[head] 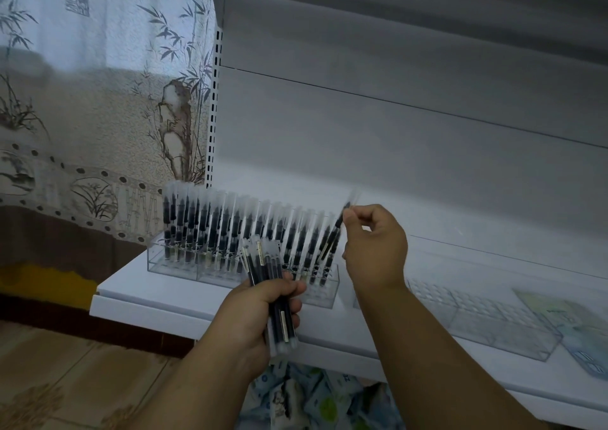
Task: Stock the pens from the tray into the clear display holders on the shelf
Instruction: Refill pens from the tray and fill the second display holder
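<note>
A: Item, single pen (332, 235): we pinch it in the right hand (375, 248), tilted, tip down over the right end of the filled holder (243, 265). Why there?

B: We judge the last open slots sit at that end; the rest of that clear holder, at the shelf's (164, 293) left front, is packed with upright capped pens.

A: Item, spare pens (273, 284)?

B: A bundle gripped in the left hand (260, 317), just before the shelf's front edge, near the holder, likely kept close to feed the right.

A: Other containers?

B: One empty holder (477, 317), clear and gridded, further right along the shelf, with nothing in it. A printed card (572, 317) lies beyond. We see no tray.
</note>
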{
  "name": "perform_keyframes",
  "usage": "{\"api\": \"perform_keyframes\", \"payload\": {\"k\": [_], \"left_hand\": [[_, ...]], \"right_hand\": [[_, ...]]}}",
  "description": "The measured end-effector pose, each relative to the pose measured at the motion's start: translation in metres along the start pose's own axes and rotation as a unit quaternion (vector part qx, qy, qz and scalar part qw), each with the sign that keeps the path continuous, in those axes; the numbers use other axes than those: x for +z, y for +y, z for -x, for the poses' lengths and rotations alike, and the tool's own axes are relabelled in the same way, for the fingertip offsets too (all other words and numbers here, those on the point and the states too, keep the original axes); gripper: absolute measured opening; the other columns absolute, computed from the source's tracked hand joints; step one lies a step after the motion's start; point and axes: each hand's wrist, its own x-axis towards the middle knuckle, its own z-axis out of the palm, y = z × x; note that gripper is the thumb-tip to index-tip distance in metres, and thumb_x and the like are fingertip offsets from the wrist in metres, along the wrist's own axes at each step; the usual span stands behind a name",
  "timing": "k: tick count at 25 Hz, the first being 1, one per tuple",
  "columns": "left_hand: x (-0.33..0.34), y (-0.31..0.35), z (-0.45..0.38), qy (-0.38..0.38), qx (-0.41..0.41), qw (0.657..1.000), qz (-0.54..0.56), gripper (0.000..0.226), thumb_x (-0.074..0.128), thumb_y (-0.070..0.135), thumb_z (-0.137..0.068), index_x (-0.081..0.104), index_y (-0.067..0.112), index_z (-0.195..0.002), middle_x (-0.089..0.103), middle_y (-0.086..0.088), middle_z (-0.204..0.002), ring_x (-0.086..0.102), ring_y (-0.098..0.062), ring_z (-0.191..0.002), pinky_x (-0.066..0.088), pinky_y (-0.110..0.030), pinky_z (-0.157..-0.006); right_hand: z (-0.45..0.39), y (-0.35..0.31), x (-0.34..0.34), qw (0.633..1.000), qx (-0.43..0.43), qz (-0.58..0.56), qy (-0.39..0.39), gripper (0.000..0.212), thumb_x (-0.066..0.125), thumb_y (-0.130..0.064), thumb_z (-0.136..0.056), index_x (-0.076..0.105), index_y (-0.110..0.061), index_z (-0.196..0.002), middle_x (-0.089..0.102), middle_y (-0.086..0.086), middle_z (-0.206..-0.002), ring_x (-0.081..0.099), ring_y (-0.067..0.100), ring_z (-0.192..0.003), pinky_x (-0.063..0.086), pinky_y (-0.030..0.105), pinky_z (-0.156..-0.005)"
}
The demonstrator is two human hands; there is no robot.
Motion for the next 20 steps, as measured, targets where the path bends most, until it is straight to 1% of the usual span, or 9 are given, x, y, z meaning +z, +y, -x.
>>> {"api": "perform_keyframes", "payload": {"k": [1,3,5,7,10,12,16,18,20], "left_hand": [[0.001,0.0,0.0,-0.001,0.001,1.0,0.0,0.017,0.059,-0.006,-0.087,0.061,0.0,-0.103,0.071,-0.014,-0.073,0.056,-0.018,-0.049,0.047,-0.027,-0.046],[0.001,0.0,-0.001,-0.004,0.001,1.0,-0.001,0.017,0.058,-0.006,-0.087,0.061,-0.001,-0.102,0.07,-0.014,-0.073,0.056,-0.018,-0.049,0.047,-0.028,-0.047],[0.0,-0.002,-0.001,-0.003,0.0,1.0,-0.001,0.017,0.057,-0.006,-0.087,0.061,-0.001,-0.102,0.07,-0.014,-0.072,0.056,-0.018,-0.049,0.046,-0.028,-0.048],[0.0,-0.003,-0.002,0.0,-0.003,1.0,0.002,0.016,0.057,-0.007,-0.087,0.061,0.0,-0.101,0.07,-0.014,-0.072,0.056,-0.018,-0.049,0.045,-0.028,-0.048],[0.0,-0.006,-0.003,0.001,-0.008,1.0,0.006,0.013,0.057,-0.007,-0.087,0.062,0.0,-0.096,0.069,-0.014,-0.072,0.056,-0.018,-0.05,0.045,-0.028,-0.05],[0.0,-0.006,-0.003,-0.001,-0.012,1.0,0.006,0.012,0.057,-0.007,-0.087,0.062,0.001,-0.095,0.069,-0.014,-0.072,0.056,-0.018,-0.05,0.046,-0.028,-0.049],[0.0,-0.005,-0.004,-0.004,-0.011,1.0,0.004,0.012,0.057,-0.005,-0.087,0.062,0.0,-0.097,0.07,-0.014,-0.073,0.057,-0.018,-0.051,0.047,-0.028,-0.048],[0.0,-0.005,-0.004,-0.015,-0.012,1.0,0.0,0.013,0.057,-0.005,-0.088,0.063,0.0,-0.098,0.07,-0.014,-0.074,0.058,-0.018,-0.052,0.047,-0.029,-0.05],[0.0,-0.004,-0.002,-0.035,-0.018,0.999,-0.006,0.013,0.056,-0.004,-0.088,0.063,0.0,-0.098,0.069,-0.014,-0.075,0.059,-0.019,-0.054,0.047,-0.03,-0.052]], "right_hand": [[0.001,0.003,0.0,1.0,-0.002,0.004,0.002,0.018,0.064,-0.025,-0.092,0.064,-0.034,-0.077,0.067,-0.021,-0.083,0.067,0.017,-0.078,0.057,0.045,-0.078],[0.001,0.006,-0.001,1.0,-0.017,0.017,0.001,0.015,0.064,-0.024,-0.093,0.064,-0.031,-0.079,0.066,-0.018,-0.081,0.063,0.002,-0.083,0.055,0.036,-0.082],[0.002,0.004,-0.001,0.998,-0.045,0.05,-0.015,0.013,0.063,-0.025,-0.093,0.063,-0.026,-0.081,0.065,-0.018,-0.083,0.059,-0.005,-0.083,0.048,0.022,-0.076],[0.003,0.001,-0.001,0.993,-0.072,0.084,-0.03,0.011,0.062,-0.026,-0.094,0.063,-0.023,-0.083,0.063,-0.018,-0.083,0.058,-0.006,-0.08,0.043,0.015,-0.07],[0.001,0.002,-0.001,0.989,-0.095,0.112,-0.028,0.013,0.061,-0.026,-0.094,0.062,-0.02,-0.083,0.063,-0.017,-0.082,0.057,0.001,-0.072,0.045,0.017,-0.066],[0.0,0.009,-0.002,0.988,-0.094,0.12,-0.031,0.014,0.061,-0.024,-0.094,0.062,-0.019,-0.082,0.062,-0.016,-0.08,0.056,0.001,-0.072,0.044,0.017,-0.065],[0.004,0.025,0.005,0.969,-0.067,0.204,-0.121,0.018,0.061,-0.024,-0.094,0.06,-0.014,-0.078,0.062,-0.005,-0.077,0.057,0.011,-0.074,0.041,0.026,-0.063],[0.003,0.023,0.004,0.965,-0.04,0.231,-0.118,0.023,0.061,-0.03,-0.093,0.058,-0.013,-0.077,0.06,-0.002,-0.073,0.056,0.014,-0.069,0.043,0.029,-0.062],[0.005,0.013,0.0,0.96,-0.026,0.254,-0.119,0.032,0.063,-0.041,-0.091,0.058,-0.013,-0.078,0.06,-0.001,-0.07,0.055,0.014,-0.065,0.044,0.029,-0.06]]}}
